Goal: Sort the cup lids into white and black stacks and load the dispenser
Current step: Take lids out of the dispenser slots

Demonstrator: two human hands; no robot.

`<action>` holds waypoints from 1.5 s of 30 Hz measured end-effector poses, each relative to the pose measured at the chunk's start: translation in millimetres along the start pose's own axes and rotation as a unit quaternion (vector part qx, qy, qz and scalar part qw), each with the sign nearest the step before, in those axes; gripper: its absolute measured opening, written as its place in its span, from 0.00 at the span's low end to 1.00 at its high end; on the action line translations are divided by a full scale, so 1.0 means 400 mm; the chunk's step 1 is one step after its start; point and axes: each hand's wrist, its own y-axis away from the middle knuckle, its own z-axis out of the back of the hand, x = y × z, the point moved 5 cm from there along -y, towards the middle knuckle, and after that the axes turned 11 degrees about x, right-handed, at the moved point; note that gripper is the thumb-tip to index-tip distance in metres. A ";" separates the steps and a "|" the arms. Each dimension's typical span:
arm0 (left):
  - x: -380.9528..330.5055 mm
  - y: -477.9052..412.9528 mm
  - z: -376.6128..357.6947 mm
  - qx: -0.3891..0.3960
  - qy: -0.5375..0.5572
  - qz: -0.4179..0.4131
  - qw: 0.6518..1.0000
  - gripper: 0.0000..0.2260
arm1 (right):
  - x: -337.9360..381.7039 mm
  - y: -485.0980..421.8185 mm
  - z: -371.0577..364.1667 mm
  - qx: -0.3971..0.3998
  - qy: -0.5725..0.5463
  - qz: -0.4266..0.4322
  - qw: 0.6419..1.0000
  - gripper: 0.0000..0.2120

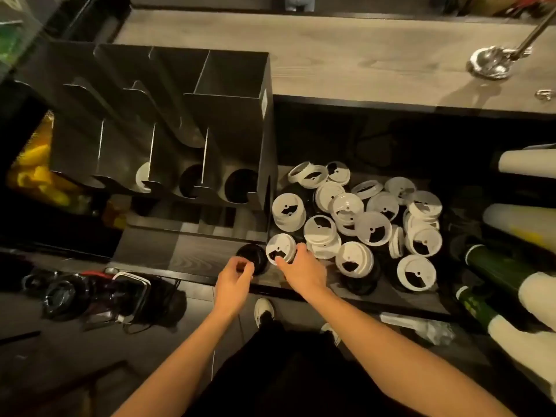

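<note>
Near the dispenser (234, 121), a likely flimsy white lid (279, 245) was rim-pinched by the right hand (302, 267); a black lid (254, 255), seemingly, by the left hand (234, 276).

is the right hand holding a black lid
No, the right hand grips a white lid; the black lid is at the left hand.

We see a dispenser (228, 115) of dark sheet metal, dull and smooth. The shelf (180, 254) under it is matt dark wood-grain; the upper worktop (346, 55) is paler grained wood. The white lids (373, 228) are smooth matt plastic, like the white lid (279, 242) at the shelf's near edge; the black lid (252, 254) beside it is glossy. The ladle (489, 64) near the worktop's right edge is polished metal.
</note>
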 end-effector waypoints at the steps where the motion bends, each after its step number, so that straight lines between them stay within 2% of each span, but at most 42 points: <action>1: 0.000 -0.010 0.021 -0.006 -0.034 -0.005 0.999 0.07 | 0.010 -0.006 -0.003 -0.006 0.009 -0.019 1.000 0.28; 3: -0.003 -0.029 0.043 -0.006 -0.082 0.004 0.997 0.05 | 0.011 -0.022 -0.001 -0.034 0.010 -0.049 0.998 0.28; 6: -0.009 -0.057 0.061 0.043 -0.066 0.002 0.997 0.04 | 0.013 -0.049 -0.001 -0.062 -0.007 -0.083 0.995 0.21; 11: 0.000 -0.104 0.078 0.090 -0.027 -0.015 0.995 0.02 | 0.007 -0.038 0.024 -0.127 -0.119 -0.027 0.984 0.08; 14: -0.019 -0.104 0.063 0.138 0.018 -0.054 0.989 0.09 | 0.002 0.006 0.039 -0.145 -0.196 0.029 0.969 0.08; 17: -0.037 -0.089 0.046 0.214 0.061 -0.045 0.974 0.21 | 0.024 0.043 0.015 -0.078 -0.232 0.101 0.964 0.08; 18: -0.041 -0.086 0.043 0.234 0.066 -0.044 0.969 0.21 | 0.039 0.052 -0.004 -0.051 -0.220 0.122 0.966 0.09; 20: -0.039 -0.083 0.047 0.243 0.051 -0.056 0.967 0.14 | 0.061 0.060 -0.050 -0.012 -0.188 0.121 0.975 0.13; 22: -0.020 -0.082 0.068 0.203 0.059 -0.054 0.976 0.06 | 0.067 0.056 -0.091 -0.022 -0.133 0.085 0.987 0.18; 25: 0.029 -0.093 0.129 0.121 0.103 -0.032 0.987 0.05 | 0.090 0.053 -0.133 -0.070 0.007 0.052 0.996 0.19; 27: 0.047 -0.103 0.165 0.094 0.118 -0.022 0.988 0.08 | 0.133 0.042 -0.168 -0.063 0.083 0.092 0.990 0.20; 29: 0.049 -0.111 0.190 0.085 0.121 -0.020 0.989 0.08 | 0.172 0.017 -0.203 -0.044 0.171 0.117 0.977 0.25; 33: 0.029 -0.105 0.206 0.089 0.165 -0.016 0.982 0.06 | 0.192 -0.057 -0.233 -0.005 0.307 0.077 0.949 0.37; 39: 0.057 -0.099 0.221 0.074 0.202 -0.001 0.977 0.08 | 0.173 -0.089 -0.224 0.017 0.338 0.065 0.939 0.32; 41: 0.070 -0.104 0.224 0.062 0.173 0.005 0.983 0.07 | 0.162 -0.085 -0.214 0.014 0.314 0.069 0.947 0.31; 43: 0.075 -0.106 0.219 0.064 0.158 0.023 0.985 0.11 | 0.150 -0.073 -0.201 0.010 0.258 0.077 0.963 0.32; 45: 0.072 -0.116 0.212 0.078 0.105 0.007 0.991 0.15 | 0.141 -0.048 -0.182 -0.002 0.200 0.099 0.975 0.32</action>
